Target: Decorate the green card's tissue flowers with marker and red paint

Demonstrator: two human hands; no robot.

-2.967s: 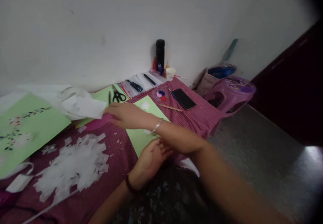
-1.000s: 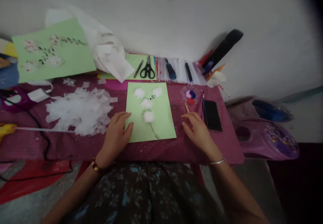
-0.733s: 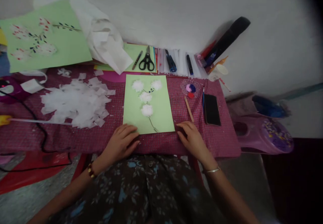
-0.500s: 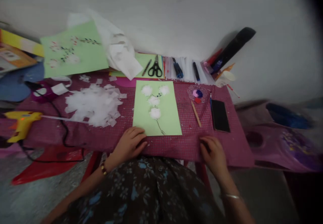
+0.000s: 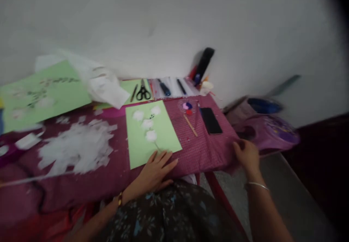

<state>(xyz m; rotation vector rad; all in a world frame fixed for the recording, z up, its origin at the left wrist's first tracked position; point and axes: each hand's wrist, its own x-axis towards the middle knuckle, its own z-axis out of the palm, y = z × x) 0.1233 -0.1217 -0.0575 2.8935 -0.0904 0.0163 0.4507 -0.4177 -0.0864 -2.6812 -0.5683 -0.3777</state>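
My left hand lies with fingers spread on the lower edge of a light green sheet of paper. On that sheet are several fluffy white paper flowers with a thin drawn stem and small dark leaves. At the table's right front corner, my right hand is closed on the edge of the maroon checked tablecloth; folds run toward it and the cloth there is blurred. A wooden stick and a black phone lie between the hands, farther back.
White paper pieces are heaped on the left. Behind stand a green decorated sheet and crumpled white paper. Scissors, a cutter and paint blobs are at the back. A purple bag is beyond the right edge.
The view has swung to the right. My left hand has slid onto the green sheet, which sits more tilted. My right hand has moved right, to the table's corner, drawing the cloth.
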